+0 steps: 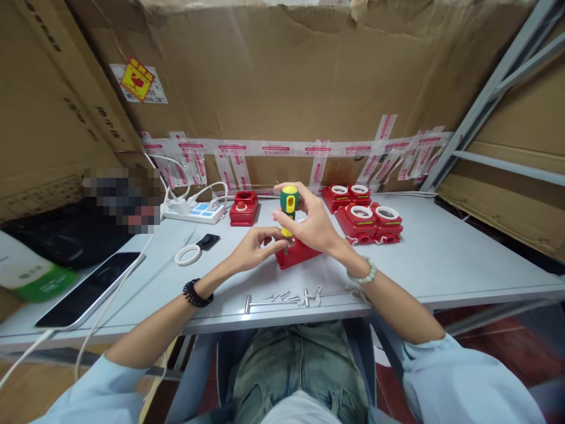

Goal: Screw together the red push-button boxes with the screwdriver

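Note:
My right hand (311, 218) is wrapped around the green and yellow handle of a screwdriver (289, 201), which stands upright, tip down. Below it lies a red housing part (300, 254) on the table, partly covered by my hands. My left hand (260, 248) has its fingertips closed by the screwdriver's lower end, next to a shiny screw (286, 250) at the red part's left side. What those fingertips pinch is too small to make out. In front of the red part lie several loose screws (282, 295) and a T-shaped metal rod (248, 304).
Red boxes with white rings (362, 215) stand at the back right. Another red box (244, 209) is beside a power strip (196, 212). Further left are a white ring (188, 255), a black square piece (208, 241) and a tablet (90, 290) with a cable across it. Cardboard (282, 76) walls the back.

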`<state>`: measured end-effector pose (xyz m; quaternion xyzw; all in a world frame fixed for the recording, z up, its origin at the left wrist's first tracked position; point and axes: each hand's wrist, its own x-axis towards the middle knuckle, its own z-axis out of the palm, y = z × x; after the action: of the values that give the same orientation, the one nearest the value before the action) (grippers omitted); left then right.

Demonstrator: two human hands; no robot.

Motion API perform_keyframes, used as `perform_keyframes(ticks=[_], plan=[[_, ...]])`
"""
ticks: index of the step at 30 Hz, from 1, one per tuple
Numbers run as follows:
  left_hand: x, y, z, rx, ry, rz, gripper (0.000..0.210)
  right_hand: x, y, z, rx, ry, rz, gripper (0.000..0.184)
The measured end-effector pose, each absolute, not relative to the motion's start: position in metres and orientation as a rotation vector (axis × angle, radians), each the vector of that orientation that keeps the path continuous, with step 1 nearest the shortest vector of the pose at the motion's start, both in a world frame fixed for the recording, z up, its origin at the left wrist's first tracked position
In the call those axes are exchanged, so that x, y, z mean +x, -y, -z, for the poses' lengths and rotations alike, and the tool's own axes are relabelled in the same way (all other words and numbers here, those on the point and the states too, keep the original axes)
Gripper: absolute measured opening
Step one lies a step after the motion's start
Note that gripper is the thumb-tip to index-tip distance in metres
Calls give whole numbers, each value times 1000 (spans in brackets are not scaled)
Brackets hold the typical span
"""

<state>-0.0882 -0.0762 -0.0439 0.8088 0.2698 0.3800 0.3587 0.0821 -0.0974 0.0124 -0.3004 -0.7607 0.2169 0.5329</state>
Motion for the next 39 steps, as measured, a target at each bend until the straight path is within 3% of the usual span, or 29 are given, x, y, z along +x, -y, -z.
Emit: perform_keyframes(ticks=[6,12,18,24,29,35,39], plan=[[-81,75,48,1933,-758,-1133,32,82,100,-13,-712,1812,-572,38],[-85,78,44,2066,-694,-1000,30,83,98,-12,-702,1815,-591,41],[-79,77,44,1965,-785,-1172,32,81,97,-11,-692,1808,-572,36],[-83,77,46,2059,-704,-1033,28,80,96,-10,-692,1806,-596,31],[-78,75,48,1981,-807,-1199,33,81,95,-9,-715,1831,-530,33],[-86,77,43,2090,-713,-1037,27,81,95,-9,-671,1810,-565,32],[-83,77,43,2084,-823,-1165,29,82,97,-11,-735,1820,-557,36]])
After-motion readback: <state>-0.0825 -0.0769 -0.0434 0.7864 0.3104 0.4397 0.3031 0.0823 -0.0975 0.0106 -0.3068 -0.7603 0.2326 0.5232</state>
